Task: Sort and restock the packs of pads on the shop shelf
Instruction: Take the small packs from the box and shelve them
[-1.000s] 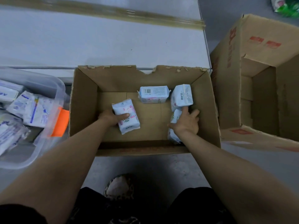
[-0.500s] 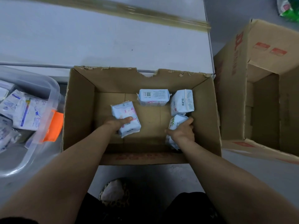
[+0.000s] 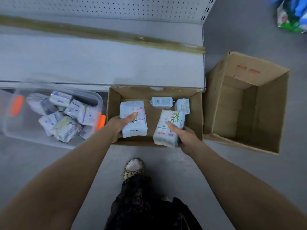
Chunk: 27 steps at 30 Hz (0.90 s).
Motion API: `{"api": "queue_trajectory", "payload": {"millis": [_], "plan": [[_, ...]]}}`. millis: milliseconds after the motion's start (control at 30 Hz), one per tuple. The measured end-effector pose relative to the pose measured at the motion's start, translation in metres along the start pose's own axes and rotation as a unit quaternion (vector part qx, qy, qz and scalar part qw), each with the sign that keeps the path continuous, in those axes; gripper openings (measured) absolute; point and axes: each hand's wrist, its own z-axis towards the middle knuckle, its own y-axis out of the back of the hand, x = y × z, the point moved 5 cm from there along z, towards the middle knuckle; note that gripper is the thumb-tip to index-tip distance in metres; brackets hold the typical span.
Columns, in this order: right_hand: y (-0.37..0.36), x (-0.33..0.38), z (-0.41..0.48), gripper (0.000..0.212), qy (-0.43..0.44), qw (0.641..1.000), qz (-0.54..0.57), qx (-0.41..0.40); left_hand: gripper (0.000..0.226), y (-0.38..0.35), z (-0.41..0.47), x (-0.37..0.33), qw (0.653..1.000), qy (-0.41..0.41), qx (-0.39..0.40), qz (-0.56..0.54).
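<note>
My left hand (image 3: 120, 124) grips a pale blue pad pack with pink print (image 3: 134, 125), thumb across its face, raised above the open cardboard box (image 3: 114, 100). A white pad pack with a green leaf print (image 3: 166, 130) is gripped by my right hand (image 3: 186, 136) over the box's near right corner. Two more packs lie on the box floor at the back: a light blue one (image 3: 161, 102) and a small white one (image 3: 182, 106). The white shop shelf (image 3: 103, 63) lies bare just behind the box.
A clear plastic tub (image 3: 23, 128) with orange latches, holding several white and blue packs, stands on the floor at left. A taller cardboard box (image 3: 269, 113) stands open at right. My slippered foot (image 3: 132, 168) is on the grey floor below. Coloured packages (image 3: 292, 15) lie far right.
Both hands have lifted their packs up out of the box toward me. The view has risen, showing more of the shelf and its perforated back panel.
</note>
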Motion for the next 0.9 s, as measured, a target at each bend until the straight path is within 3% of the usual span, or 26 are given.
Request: {"api": "queue_trajectory", "payload": {"millis": [67, 267, 333, 467, 600, 767, 900], "plan": [[-0.01, 0.017, -0.049, 0.045, 0.011, 1.0, 0.007, 0.015, 0.046, 0.0, -0.051, -0.028, 1.0, -0.014, -0.005, 0.0], [-0.046, 0.091, -0.215, 0.037, 0.041, 0.997, 0.034, 0.062, 0.053, 0.002, -0.217, -0.121, 0.998, -0.065, -0.014, -0.006], [-0.059, 0.117, -0.273, 0.035, 0.051, 0.995, 0.034, 0.081, 0.047, -0.001, -0.278, -0.154, 0.995, -0.097, -0.007, -0.014], [-0.085, 0.171, -0.38, 0.038, 0.097, 0.983, 0.047, 0.148, 0.064, -0.002, -0.388, -0.214, 0.986, -0.167, -0.007, -0.005], [-0.116, 0.232, -0.478, 0.051, 0.173, 0.957, 0.045, 0.228, 0.038, -0.007, -0.49, -0.273, 0.967, -0.254, -0.006, -0.021], [-0.157, 0.293, -0.583, 0.055, 0.253, 0.92, 0.036, 0.297, 0.073, 0.01, -0.591, -0.335, 0.938, -0.344, -0.031, -0.019], [-0.194, 0.324, -0.645, 0.056, 0.305, 0.892, 0.016, 0.332, 0.069, 0.035, -0.652, -0.374, 0.914, -0.402, -0.045, -0.022]]}}
